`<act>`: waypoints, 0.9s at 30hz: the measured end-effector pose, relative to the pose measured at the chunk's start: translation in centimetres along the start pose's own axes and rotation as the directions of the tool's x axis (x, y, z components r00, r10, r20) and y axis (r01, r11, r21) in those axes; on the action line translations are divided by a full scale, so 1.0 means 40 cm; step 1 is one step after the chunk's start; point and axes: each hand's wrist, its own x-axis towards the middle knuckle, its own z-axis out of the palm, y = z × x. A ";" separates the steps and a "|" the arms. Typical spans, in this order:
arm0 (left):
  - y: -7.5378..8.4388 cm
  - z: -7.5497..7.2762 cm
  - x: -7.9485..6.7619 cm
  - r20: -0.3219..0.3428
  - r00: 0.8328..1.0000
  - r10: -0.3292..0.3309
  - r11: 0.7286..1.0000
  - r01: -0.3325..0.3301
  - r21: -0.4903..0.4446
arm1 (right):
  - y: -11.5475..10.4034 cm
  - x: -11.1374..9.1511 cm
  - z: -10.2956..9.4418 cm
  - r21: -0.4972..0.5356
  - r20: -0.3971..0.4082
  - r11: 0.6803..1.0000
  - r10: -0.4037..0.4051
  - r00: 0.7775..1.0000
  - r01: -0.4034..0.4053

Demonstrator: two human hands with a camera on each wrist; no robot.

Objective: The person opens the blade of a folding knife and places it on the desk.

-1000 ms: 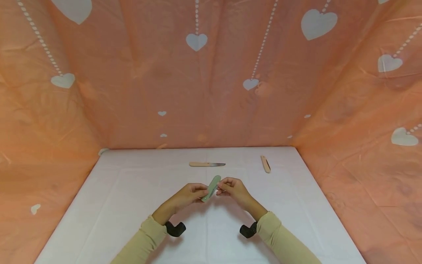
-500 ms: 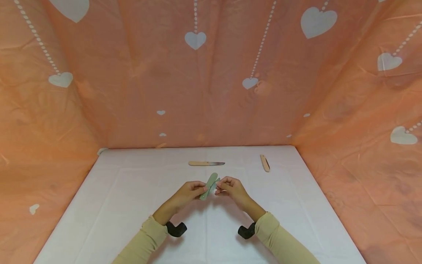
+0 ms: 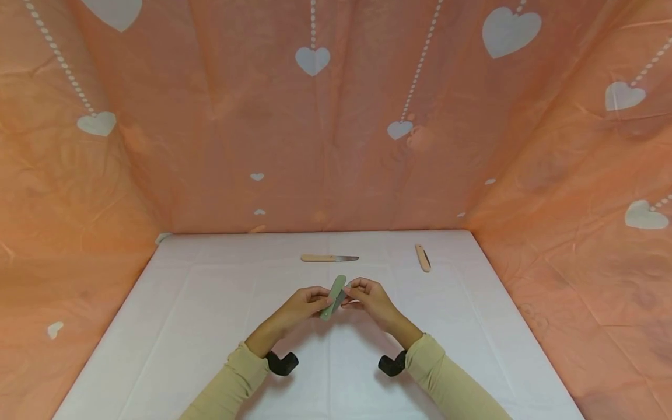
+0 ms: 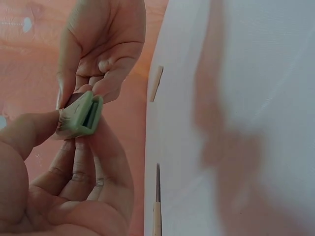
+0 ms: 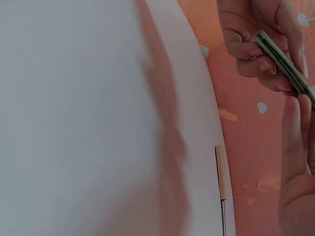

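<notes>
In the head view a green-handled folding knife (image 3: pixel 338 286) is held slantwise above the white table, between the two hands. My left hand (image 3: pixel 301 306) grips its handle, thumb on the near face and fingers behind. My right hand (image 3: pixel 374 300) pinches the grey blade (image 3: pixel 340 299), which stands out from the handle at a narrow angle. The left wrist view shows the end of the green handle (image 4: pixel 78 118) and its slot. From the right wrist, the handle's slotted edge (image 5: pixel 280 59) faces the camera. Fingertips hide the blade's tip.
On the white table (image 3: pixel 210 350), beyond the hands, lies an unfolded knife with a light wooden handle (image 3: pixel 317 258), blade pointing right. A folded wooden-handled knife (image 3: pixel 423 258) lies at the back right. Orange cloth with white hearts (image 3: pixel 325 146) surrounds the table's back and sides.
The blade, lying nearly folded against the green handle a second ago, has swung out to the right, pinched by the right hand. The handle has tilted slightly; both arms stay nearly in place.
</notes>
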 end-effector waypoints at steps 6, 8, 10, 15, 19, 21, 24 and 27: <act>-0.002 -0.002 0.009 0.001 1.000 0.023 1.000 -0.023 -0.018 | 0.004 0.002 0.000 -0.040 0.012 0.999 0.005 1.000 -0.004; -0.002 -0.001 0.011 -0.008 1.000 0.028 0.999 -0.028 -0.014 | 0.003 0.002 0.001 -0.048 0.018 0.999 0.004 1.000 -0.003; -0.001 0.000 0.013 -0.018 0.999 0.028 1.000 -0.028 -0.009 | -0.006 -0.001 0.006 -0.048 0.020 0.999 0.015 1.000 -0.014; 0.000 0.000 0.017 -0.040 0.999 0.017 1.000 -0.017 -0.005 | -0.020 -0.003 0.012 -0.050 0.033 0.998 0.033 0.999 -0.031; 0.002 0.001 0.017 -0.050 0.999 0.011 1.000 -0.011 -0.006 | -0.043 -0.010 0.020 -0.049 0.047 0.998 0.041 0.998 -0.039; 0.004 0.002 0.017 -0.052 0.999 0.009 1.000 -0.009 -0.009 | -0.048 -0.012 0.023 -0.047 0.049 0.998 0.047 0.998 -0.044; 0.005 0.003 0.017 -0.055 0.998 0.007 1.000 -0.007 -0.014 | -0.033 -0.007 0.017 -0.034 0.048 0.998 0.053 0.997 -0.052; 0.006 0.004 0.014 -0.055 0.998 0.011 1.000 -0.012 -0.022 | -0.014 0.000 0.009 -0.028 0.045 0.998 0.053 0.998 -0.052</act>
